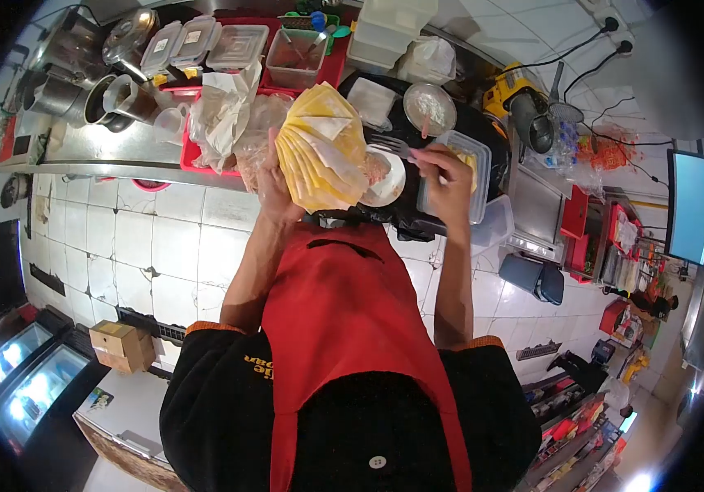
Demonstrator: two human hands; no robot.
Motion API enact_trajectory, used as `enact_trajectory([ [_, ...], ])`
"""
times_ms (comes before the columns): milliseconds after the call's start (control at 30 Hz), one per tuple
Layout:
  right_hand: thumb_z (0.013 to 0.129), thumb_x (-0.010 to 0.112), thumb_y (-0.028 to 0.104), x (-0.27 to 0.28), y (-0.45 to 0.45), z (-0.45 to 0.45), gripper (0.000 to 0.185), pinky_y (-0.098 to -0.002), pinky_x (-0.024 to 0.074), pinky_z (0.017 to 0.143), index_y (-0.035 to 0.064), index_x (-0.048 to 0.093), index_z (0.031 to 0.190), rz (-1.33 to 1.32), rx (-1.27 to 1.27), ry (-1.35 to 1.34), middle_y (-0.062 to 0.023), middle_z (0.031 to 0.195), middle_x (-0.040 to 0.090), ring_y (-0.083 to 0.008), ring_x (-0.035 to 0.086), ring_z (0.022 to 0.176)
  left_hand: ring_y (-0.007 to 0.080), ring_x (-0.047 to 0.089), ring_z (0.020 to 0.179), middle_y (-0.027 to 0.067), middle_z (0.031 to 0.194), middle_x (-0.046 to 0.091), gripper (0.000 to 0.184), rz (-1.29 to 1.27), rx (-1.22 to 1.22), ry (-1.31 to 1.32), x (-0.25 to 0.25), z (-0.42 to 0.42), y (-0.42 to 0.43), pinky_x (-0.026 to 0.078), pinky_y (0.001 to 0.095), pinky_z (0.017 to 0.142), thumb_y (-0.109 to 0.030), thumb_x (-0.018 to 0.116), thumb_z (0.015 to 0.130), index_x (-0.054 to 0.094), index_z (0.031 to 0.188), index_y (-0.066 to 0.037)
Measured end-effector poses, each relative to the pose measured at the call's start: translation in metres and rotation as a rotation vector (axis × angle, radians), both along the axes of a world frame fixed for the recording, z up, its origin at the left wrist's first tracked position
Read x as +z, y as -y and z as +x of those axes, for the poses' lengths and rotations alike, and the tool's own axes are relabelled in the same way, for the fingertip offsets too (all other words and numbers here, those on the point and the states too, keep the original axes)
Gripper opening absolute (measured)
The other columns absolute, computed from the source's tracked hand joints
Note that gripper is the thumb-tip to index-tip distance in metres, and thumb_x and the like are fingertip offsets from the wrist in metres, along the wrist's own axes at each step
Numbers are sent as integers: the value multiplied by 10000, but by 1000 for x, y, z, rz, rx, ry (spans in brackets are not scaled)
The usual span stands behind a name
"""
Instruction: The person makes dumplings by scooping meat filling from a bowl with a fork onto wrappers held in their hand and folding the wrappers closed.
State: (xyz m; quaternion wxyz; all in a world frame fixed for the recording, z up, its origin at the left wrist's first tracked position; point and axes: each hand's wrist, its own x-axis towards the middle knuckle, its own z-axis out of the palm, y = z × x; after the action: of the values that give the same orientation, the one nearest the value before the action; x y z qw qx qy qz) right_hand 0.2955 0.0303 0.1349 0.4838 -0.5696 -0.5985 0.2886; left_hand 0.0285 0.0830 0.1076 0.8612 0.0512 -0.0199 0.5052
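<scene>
My left hand point(275, 187) is closed round the edge of a fanned stack of thin yellow dough wrappers point(319, 152), dusted with white. In my right hand point(448, 180) a metal fork point(390, 146) is gripped by its handle, tines pointing left towards the wrappers. Below the tines stands a white bowl point(393, 190) with pinkish minced filling, partly covered by the wrappers. Beneath my right hand lies a clear plastic container point(481, 156) with yellow pieces inside. A round bowl of white powder point(430, 109) with a pink-handled utensil sits just beyond the fork.
Lidded plastic boxes point(238, 47) and a red tray point(334, 70) line the back of the counter. Metal pots point(55, 94) and jugs stand at the left. A yellow tool point(509, 86) and cords are at the right. A cardboard box point(122, 344) is behind at left.
</scene>
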Motion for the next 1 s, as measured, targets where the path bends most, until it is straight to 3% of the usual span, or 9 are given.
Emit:
enact_trajectory([
  [200, 854, 700, -5, 27, -4, -22, 140, -192, 395, 604, -4, 647, 984, -39, 99, -160, -4, 928, 614, -33, 492, 699, 275, 605, 1160, 170, 1289, 578, 621, 179, -141, -499, -12, 31, 14, 493, 406, 1006, -493, 305, 1045, 383, 1410, 4],
  [333, 744, 772, -37, 20, -14, -28, 287, -175, 306, 547, 26, 586, 953, -79, 144, 102, 15, 972, 594, 3, 404, 658, 280, 611, 1146, 178, 1281, 578, 615, 138, -272, -345, -14, 36, 14, 501, 407, 989, -481, 296, 1049, 376, 1410, 11],
  [467, 786, 711, -37, 22, -5, -44, 182, -172, 359, 574, -4, 634, 948, 67, 161, 19, 4, 994, 619, -19, 451, 687, 309, 609, 1151, 199, 1264, 582, 647, -77, -125, -476, -6, 34, 11, 513, 430, 978, -517, 282, 1038, 377, 1406, 7],
  [500, 800, 735, 7, 13, 0, -42, 220, -226, 483, 730, -15, 669, 1008, -28, 197, -33, -90, 1082, 686, -131, 638, 888, 323, 592, 1181, 201, 1296, 575, 648, -96, -112, -330, -22, 32, 8, 495, 466, 1000, -526, 295, 1036, 408, 1401, -3],
  [600, 845, 723, 24, 17, 10, -45, 206, -234, 488, 778, -21, 688, 1043, -95, 338, -200, -111, 1105, 701, -156, 649, 963, 336, 565, 1219, 190, 1339, 563, 636, -104, -12, -115, -39, 14, -6, 463, 499, 1030, -527, 316, 1032, 454, 1391, -20],
  [667, 890, 635, -40, -34, 12, -19, 278, -262, 500, 794, -29, 667, 1166, -163, 308, -331, -112, 1098, 681, -145, 620, 966, 345, 544, 1244, 176, 1374, 547, 607, -116, -19, 94, -59, -10, -14, 434, 516, 1056, -505, 335, 1031, 481, 1385, -34],
  [733, 854, 647, -24, -88, 12, 8, 243, -284, 519, 755, -3, 710, 1088, -377, 129, 74, -124, 980, 726, -201, 688, 861, 338, 559, 1223, 171, 1348, 567, 588, -191, 188, -176, -70, -26, -18, 444, 500, 1048, -490, 337, 1034, 486, 1378, -37],
  [833, 813, 693, 99, -178, 26, 31, 197, -395, 560, 738, 116, 772, 992, -384, 56, 529, -166, 953, 723, -307, 707, 802, 322, 576, 1195, 163, 1331, 578, 568, -109, 150, -16, -67, -37, -20, 461, 482, 1033, -473, 349, 1035, 495, 1365, -35],
  [1000, 809, 618, 108, -191, 27, 12, 218, -434, 546, 773, 174, 782, 935, -449, -93, 688, -143, 916, 710, -341, 686, 848, 299, 588, 1176, 152, 1319, 586, 552, -127, 167, -130, -63, -31, -8, 479, 458, 1013, -461, 361, 1037, 500, 1353, -30],
])
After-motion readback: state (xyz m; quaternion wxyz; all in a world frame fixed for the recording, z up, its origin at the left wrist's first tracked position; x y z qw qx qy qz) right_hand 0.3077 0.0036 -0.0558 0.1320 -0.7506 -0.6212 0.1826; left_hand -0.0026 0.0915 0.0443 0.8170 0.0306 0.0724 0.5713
